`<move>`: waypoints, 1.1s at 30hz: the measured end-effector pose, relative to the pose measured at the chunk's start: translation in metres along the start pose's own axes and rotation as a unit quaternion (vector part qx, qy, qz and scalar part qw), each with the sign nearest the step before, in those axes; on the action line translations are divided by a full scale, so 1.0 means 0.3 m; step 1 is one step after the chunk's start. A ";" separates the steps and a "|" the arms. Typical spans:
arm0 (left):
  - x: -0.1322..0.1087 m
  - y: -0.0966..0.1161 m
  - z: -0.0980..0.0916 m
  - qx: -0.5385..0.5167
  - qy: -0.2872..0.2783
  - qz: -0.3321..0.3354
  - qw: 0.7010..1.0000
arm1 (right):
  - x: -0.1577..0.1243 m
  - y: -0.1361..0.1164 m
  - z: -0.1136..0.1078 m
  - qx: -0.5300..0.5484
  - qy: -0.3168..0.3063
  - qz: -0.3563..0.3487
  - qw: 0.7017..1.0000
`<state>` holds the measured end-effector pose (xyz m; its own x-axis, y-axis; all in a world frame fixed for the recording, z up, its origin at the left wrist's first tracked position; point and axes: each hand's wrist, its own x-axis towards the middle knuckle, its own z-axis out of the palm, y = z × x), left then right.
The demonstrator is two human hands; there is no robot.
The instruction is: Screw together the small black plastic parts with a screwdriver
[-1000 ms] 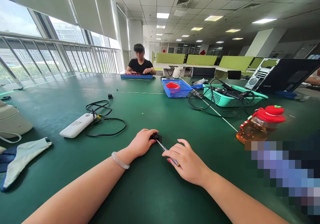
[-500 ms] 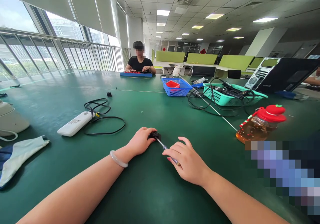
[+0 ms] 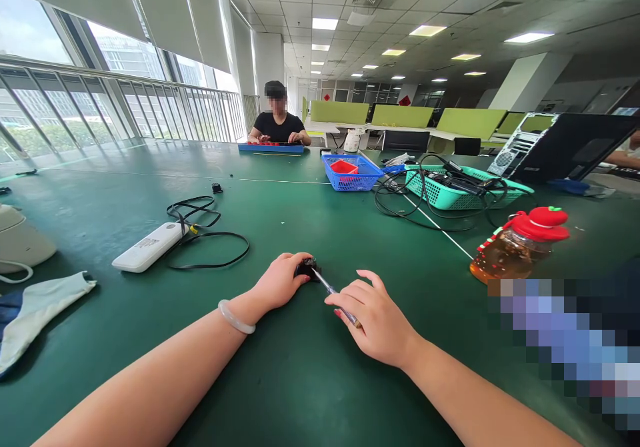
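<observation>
On the green tabletop, my left hand (image 3: 284, 279) is closed round a small black part (image 3: 311, 268), thumb and fingers on its near and far sides. What kind of part it is, I cannot make out. My right hand (image 3: 373, 317) pinches a slim screwdriver (image 3: 330, 290) between thumb and index finger, its other fingers partly raised. The shaft slants up and left, and its tip meets the black part or ends right at it. A pale bangle (image 3: 236, 318) circles my left wrist.
To the left lie a white power strip (image 3: 150, 247) with black cable and a cloth (image 3: 45, 307). Rightward stand a red-lidded bottle (image 3: 523, 244), a blue basket (image 3: 353, 179) and a teal basket (image 3: 450, 197) heaped with cables. Across the table sits a person (image 3: 277, 124) behind a blue tray (image 3: 273, 148).
The view has shifted very slightly. The black part is tilted a little differently in my left hand, while the screwdriver stays at it. Across the table, the other person's hands have moved.
</observation>
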<state>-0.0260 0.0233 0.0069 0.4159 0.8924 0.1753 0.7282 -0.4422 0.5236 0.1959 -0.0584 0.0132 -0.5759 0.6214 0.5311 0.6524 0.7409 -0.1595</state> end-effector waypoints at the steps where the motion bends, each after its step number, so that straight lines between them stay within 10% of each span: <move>1: -0.001 0.001 -0.001 0.001 0.000 0.003 1.000 | 0.001 0.000 -0.001 -0.001 0.002 0.002 1.000; 33: 0.000 -0.016 0.010 0.034 -0.011 0.067 0.997 | 0.019 0.009 0.005 0.077 0.083 0.104 0.988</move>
<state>-0.0278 0.0253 0.0018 0.5241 0.8224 0.2210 0.7000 -0.5639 0.4382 0.1937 -0.0525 0.0146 -0.3392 0.7239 0.6008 0.6586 0.6388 -0.3978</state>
